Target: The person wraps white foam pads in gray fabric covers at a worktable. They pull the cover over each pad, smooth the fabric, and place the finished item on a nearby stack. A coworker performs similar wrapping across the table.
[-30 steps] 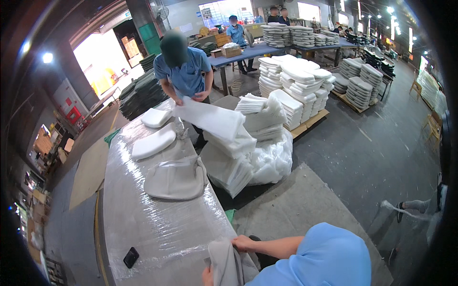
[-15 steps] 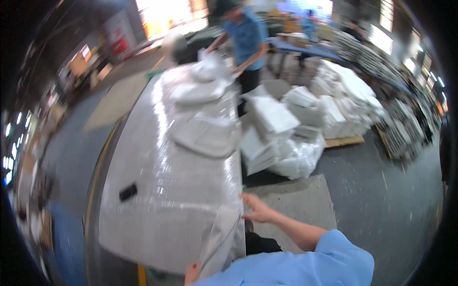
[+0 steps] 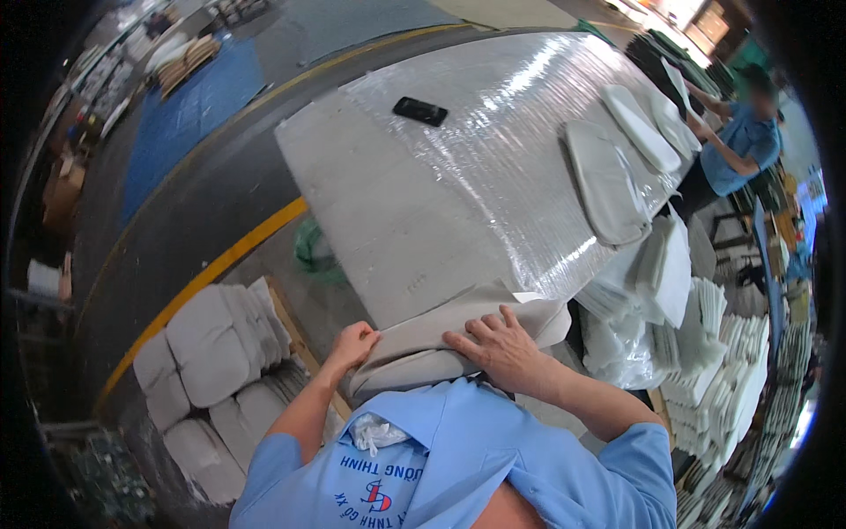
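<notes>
A pale beige cushion cover (image 3: 414, 335) lies at the near edge of the plastic-wrapped table (image 3: 441, 203), close against my body. My left hand (image 3: 355, 344) has its fingers closed on the cover's left edge. On the right part of the cover rests my right hand (image 3: 498, 342), palm down with its fingers spread. A rounded grey edge of the piece shows below the fold, in front of my shirt. What lies inside the cover is hidden.
A black phone (image 3: 420, 111) lies on the table. Farther right are padded cushion pieces (image 3: 604, 181) and a co-worker in blue (image 3: 749, 145) handling a white piece. Stacked cushions (image 3: 216, 353) stand at left, white foam stacks (image 3: 665, 269) at right.
My view has swung round toward the near end of the table. My right hand has moved from the table's side edge onto the cover; my left hand now shows gripping its edge.
</notes>
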`<act>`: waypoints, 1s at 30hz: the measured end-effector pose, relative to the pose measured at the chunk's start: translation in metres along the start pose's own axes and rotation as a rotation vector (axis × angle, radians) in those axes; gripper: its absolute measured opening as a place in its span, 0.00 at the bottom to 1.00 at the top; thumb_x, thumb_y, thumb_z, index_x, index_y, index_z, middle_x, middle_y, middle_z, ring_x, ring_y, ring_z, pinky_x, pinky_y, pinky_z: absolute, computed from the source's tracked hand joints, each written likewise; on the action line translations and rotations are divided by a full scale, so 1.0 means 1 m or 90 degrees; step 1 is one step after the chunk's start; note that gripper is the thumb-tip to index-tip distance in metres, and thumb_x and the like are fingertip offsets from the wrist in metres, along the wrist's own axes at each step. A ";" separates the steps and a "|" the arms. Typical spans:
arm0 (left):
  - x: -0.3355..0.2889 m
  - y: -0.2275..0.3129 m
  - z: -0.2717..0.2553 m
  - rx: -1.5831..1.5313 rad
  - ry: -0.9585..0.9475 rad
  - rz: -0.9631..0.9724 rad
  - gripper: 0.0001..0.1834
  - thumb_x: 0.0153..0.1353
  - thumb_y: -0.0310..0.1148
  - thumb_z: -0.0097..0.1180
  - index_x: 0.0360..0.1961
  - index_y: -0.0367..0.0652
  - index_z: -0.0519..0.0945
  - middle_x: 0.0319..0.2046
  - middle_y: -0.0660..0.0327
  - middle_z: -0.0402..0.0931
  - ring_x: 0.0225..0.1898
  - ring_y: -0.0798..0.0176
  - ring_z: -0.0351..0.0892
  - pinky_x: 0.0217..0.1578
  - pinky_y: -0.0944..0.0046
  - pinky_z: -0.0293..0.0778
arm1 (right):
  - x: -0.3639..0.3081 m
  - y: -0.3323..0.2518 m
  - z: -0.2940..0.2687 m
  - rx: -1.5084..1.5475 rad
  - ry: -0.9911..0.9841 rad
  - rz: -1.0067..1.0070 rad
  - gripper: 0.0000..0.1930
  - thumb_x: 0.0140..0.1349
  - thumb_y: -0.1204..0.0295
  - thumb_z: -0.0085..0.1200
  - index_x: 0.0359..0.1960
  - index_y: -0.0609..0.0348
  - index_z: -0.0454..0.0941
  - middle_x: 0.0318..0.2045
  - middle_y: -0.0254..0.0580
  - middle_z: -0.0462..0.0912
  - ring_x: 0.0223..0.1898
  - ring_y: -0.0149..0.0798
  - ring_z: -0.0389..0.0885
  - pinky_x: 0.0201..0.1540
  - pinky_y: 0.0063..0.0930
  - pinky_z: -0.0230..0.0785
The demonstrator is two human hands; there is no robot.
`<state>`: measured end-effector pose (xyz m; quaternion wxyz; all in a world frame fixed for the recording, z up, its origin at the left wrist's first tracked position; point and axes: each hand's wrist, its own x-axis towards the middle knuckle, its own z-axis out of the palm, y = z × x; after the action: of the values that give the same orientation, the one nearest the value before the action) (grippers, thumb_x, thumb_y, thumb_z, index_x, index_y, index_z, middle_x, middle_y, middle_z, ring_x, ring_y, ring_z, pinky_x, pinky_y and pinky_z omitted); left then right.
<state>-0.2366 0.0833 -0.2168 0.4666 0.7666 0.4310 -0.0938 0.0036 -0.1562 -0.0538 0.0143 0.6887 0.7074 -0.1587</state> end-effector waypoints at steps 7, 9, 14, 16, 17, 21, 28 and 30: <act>0.011 -0.019 -0.020 -0.656 0.110 -0.053 0.15 0.71 0.45 0.61 0.35 0.45 0.82 0.23 0.67 0.78 0.22 0.67 0.76 0.25 0.64 0.71 | 0.016 0.025 -0.024 0.138 0.089 0.010 0.36 0.47 0.73 0.72 0.63 0.49 0.77 0.50 0.43 0.87 0.53 0.50 0.84 0.55 0.42 0.78; 0.007 -0.007 -0.042 -0.829 0.196 -0.061 0.12 0.74 0.46 0.58 0.40 0.50 0.79 0.24 0.69 0.75 0.24 0.70 0.76 0.25 0.65 0.73 | 0.008 0.035 -0.032 0.226 0.168 0.098 0.34 0.47 0.73 0.74 0.60 0.52 0.80 0.50 0.44 0.88 0.53 0.53 0.85 0.56 0.42 0.78; -0.002 0.035 -0.033 -0.717 0.137 0.058 0.12 0.74 0.43 0.59 0.51 0.49 0.80 0.38 0.66 0.80 0.35 0.68 0.81 0.34 0.64 0.77 | -0.014 0.062 -0.036 0.616 0.306 0.305 0.29 0.51 0.76 0.75 0.57 0.60 0.81 0.47 0.44 0.89 0.49 0.38 0.88 0.53 0.34 0.80; -0.001 0.078 -0.014 -0.633 0.041 0.161 0.18 0.73 0.42 0.60 0.57 0.45 0.79 0.46 0.63 0.80 0.45 0.66 0.81 0.43 0.63 0.77 | -0.018 0.061 -0.033 0.778 0.401 0.328 0.27 0.52 0.78 0.75 0.55 0.64 0.80 0.47 0.41 0.88 0.49 0.34 0.85 0.53 0.32 0.79; 0.001 0.104 -0.005 -0.573 -0.008 0.227 0.21 0.73 0.43 0.60 0.60 0.42 0.78 0.52 0.60 0.79 0.51 0.64 0.80 0.48 0.62 0.77 | -0.022 0.061 -0.029 0.806 0.451 0.342 0.27 0.51 0.79 0.75 0.55 0.64 0.80 0.47 0.41 0.88 0.49 0.35 0.85 0.53 0.33 0.79; 0.032 0.179 0.011 -0.412 0.159 0.368 0.25 0.73 0.44 0.59 0.61 0.36 0.76 0.63 0.54 0.69 0.59 0.55 0.74 0.57 0.56 0.73 | 0.002 0.042 -0.017 0.963 0.632 0.315 0.27 0.51 0.82 0.73 0.54 0.63 0.78 0.46 0.41 0.86 0.48 0.38 0.85 0.54 0.37 0.78; 0.094 0.251 -0.032 -0.284 0.007 0.500 0.24 0.76 0.44 0.56 0.61 0.35 0.79 0.54 0.50 0.80 0.58 0.58 0.78 0.57 0.58 0.75 | 0.010 0.000 -0.005 1.162 0.697 0.223 0.43 0.57 0.76 0.74 0.71 0.56 0.60 0.60 0.46 0.75 0.63 0.42 0.74 0.65 0.41 0.70; 0.100 0.273 -0.025 -0.467 -0.282 0.373 0.22 0.76 0.44 0.57 0.60 0.39 0.81 0.47 0.55 0.85 0.50 0.63 0.83 0.52 0.62 0.78 | -0.007 -0.012 0.006 1.258 0.619 0.207 0.42 0.59 0.78 0.72 0.73 0.53 0.60 0.61 0.46 0.77 0.62 0.43 0.77 0.65 0.42 0.71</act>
<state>0.0226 0.1079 -0.0846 0.7915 0.6027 0.0937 0.0379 -0.0091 -0.1646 -0.0549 -0.7986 0.4705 0.1013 -0.3614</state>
